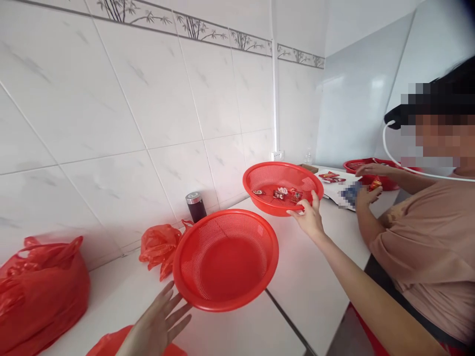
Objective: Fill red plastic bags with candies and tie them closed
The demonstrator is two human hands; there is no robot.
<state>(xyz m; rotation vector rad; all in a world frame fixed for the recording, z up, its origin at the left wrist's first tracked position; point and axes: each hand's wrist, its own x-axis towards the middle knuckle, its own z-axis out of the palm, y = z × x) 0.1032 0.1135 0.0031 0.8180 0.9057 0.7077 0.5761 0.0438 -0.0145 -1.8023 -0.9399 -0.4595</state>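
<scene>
A round red plastic mesh basket (pixel 230 269) stands in front of me with nothing in it. My left hand (pixel 158 316) is at its lower left rim, fingers spread and holding nothing; whether the fingertips touch the rim I cannot tell. Farther back, a second red mesh basket (pixel 284 170) holds several small wrapped packets (pixel 282 193), dark red and white. My right hand (pixel 309 215) grips the near right part of that basket's rim, thumb and fingers around the edge. This far basket appears slightly tilted.
Along the tiled wall stand a dark cylinder with a silver lid (pixel 196 206), a crumpled red bag (pixel 159 244) and a full red bag (pixel 44 291). At right a co-worker (pixel 426 237) handles a small packet (pixel 375 183) beside another red basket (pixel 389 183). A seam crosses the white table (pixel 308 277).
</scene>
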